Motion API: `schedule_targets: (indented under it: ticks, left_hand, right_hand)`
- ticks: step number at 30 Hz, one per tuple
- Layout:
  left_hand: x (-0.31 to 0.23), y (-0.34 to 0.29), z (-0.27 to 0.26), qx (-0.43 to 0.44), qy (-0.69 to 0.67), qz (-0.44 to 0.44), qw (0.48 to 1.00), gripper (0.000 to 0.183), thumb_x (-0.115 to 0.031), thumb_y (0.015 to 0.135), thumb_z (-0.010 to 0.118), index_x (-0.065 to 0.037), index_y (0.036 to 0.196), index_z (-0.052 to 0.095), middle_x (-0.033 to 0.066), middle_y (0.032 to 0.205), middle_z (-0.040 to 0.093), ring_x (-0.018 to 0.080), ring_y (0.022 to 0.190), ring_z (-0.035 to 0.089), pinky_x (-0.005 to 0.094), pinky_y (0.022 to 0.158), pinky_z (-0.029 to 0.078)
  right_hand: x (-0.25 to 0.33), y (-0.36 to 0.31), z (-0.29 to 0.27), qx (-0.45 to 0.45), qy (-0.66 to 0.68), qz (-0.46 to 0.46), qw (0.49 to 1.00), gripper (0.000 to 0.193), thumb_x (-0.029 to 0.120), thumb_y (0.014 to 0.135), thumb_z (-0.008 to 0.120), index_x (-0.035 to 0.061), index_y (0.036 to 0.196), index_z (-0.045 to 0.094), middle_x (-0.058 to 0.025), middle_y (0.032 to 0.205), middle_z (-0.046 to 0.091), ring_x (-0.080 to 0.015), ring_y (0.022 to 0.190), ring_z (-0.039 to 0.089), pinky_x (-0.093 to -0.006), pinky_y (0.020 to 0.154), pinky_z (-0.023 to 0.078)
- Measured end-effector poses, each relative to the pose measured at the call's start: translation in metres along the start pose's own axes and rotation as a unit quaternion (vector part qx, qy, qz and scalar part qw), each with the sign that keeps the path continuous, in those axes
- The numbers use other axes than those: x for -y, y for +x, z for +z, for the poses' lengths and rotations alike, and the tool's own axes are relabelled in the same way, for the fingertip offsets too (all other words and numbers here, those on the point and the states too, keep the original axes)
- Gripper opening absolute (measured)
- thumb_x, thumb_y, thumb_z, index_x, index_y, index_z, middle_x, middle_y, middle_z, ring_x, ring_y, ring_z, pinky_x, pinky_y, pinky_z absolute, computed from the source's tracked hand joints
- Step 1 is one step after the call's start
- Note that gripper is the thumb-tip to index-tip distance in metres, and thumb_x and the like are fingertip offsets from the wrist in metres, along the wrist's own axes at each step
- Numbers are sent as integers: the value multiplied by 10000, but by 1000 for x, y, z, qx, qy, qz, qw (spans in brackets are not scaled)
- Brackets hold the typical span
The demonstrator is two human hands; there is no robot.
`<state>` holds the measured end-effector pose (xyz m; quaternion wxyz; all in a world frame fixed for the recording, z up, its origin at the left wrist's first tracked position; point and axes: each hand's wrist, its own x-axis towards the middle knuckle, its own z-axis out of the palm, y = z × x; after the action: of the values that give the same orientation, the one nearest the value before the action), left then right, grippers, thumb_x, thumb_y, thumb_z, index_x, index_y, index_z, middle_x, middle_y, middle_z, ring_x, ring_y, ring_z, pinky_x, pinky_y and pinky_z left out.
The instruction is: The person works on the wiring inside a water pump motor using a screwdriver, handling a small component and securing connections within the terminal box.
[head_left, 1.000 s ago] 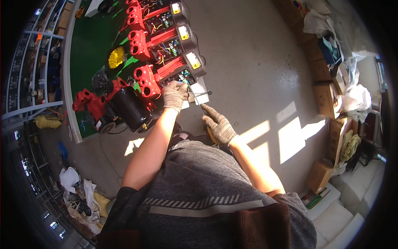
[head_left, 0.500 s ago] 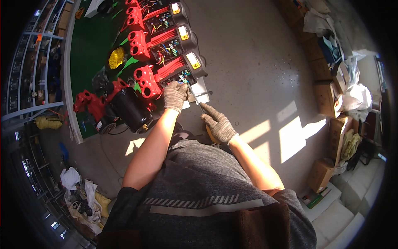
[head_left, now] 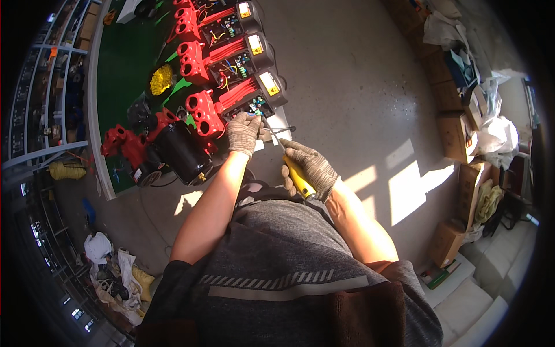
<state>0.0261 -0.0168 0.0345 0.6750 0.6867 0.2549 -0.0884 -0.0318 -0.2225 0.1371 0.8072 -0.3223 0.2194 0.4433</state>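
My right hand, in a grey knitted glove, is closed round the yellow handle of a screwdriver. Its thin shaft slants up and left to the open wiring box of the nearest red pump. My left hand, gloved alike, rests at that box's near edge beside the screwdriver's tip. Its fingers are pinched together; what they hold is hidden. Small coloured parts and wires show inside the box. The box's black lid, with a yellow warning label, stands raised on the far right side.
More red pumps with open boxes line the green-topped table. A bowl of yellow pieces and a black cylinder stand left of my hands. Shelving is at far left; cardboard boxes line the right.
My right hand has rolled over and shifted slightly right, with its fingers now round the handle, and the yellow handle has come into view. My left hand stays in place.
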Motion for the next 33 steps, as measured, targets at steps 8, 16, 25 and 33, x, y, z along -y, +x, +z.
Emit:
schedule_targets:
  ticks: [8, 16, 25, 33]
  left_hand:
    - [2, 1, -1, -2, 14, 9, 1000, 108, -74, 951, 649, 13, 933, 588, 93, 775, 677, 120, 552, 641, 258, 476, 539]
    - [3, 2, -1, 3, 12, 11, 1000, 117, -70, 947, 654, 7, 909, 575, 85, 758, 662, 108, 537, 609, 251, 469, 517]
    - [2, 3, -1, -5, 14, 3, 1000, 121, -77, 944, 659, 9, 924, 577, 86, 753, 659, 101, 530, 585, 249, 456, 490]
    - [3, 5, 1, 8, 15, 3, 1000, 120, -88, 967, 623, 29, 965, 598, 122, 806, 676, 152, 605, 653, 283, 524, 565]
  right_hand:
    - [20, -3, 9, -21, -30, 18, 999, 456, 223, 1054, 483, 78, 1478, 403, -110, 722, 631, -214, 483, 611, -307, 403, 518]
    - [38, -2, -1, -27, -215, 40, 975, 473, 209, 1041, 489, 113, 1499, 421, -98, 750, 640, -199, 532, 629, -321, 481, 543]
    - [49, 5, -19, -35, -553, -87, 828, 475, 215, 993, 553, 108, 1453, 512, -66, 871, 660, -138, 728, 600, -308, 717, 534]
    - [18, -12, -28, -59, -561, -173, 808, 579, 166, 909, 603, 69, 1462, 460, -194, 1139, 674, -278, 1069, 662, -374, 953, 522]
